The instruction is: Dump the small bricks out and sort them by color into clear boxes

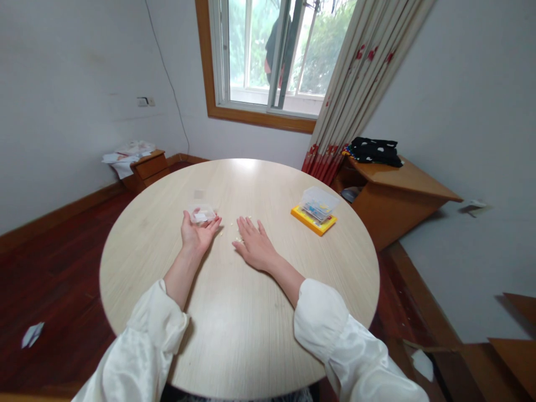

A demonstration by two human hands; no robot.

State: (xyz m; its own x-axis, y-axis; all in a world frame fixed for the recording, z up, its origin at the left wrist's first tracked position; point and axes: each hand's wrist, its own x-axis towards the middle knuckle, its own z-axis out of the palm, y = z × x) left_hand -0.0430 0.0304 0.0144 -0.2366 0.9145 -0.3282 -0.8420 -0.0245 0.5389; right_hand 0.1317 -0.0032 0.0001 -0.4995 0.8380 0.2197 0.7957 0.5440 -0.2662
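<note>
Place: home room | patterned curtain (355, 84) | window (288, 56) | round table (247, 318) | drawers (153, 168)

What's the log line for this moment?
left hand: palm up, holding clear box | right hand: palm down, by pale bits | table: yellow box right of hands

Curtain (360, 72) at window (251, 61); blk cloth (377, 152) atop brn cabinet (389, 206), R side.

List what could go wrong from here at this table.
Small pale pieces lie loose near the right hand; a quick sweep might scatter them. The clear plastic container appears to rest on the open left hand, so it could tip. A transparent case sits on a yellow box; a bump might slide it off.
</note>
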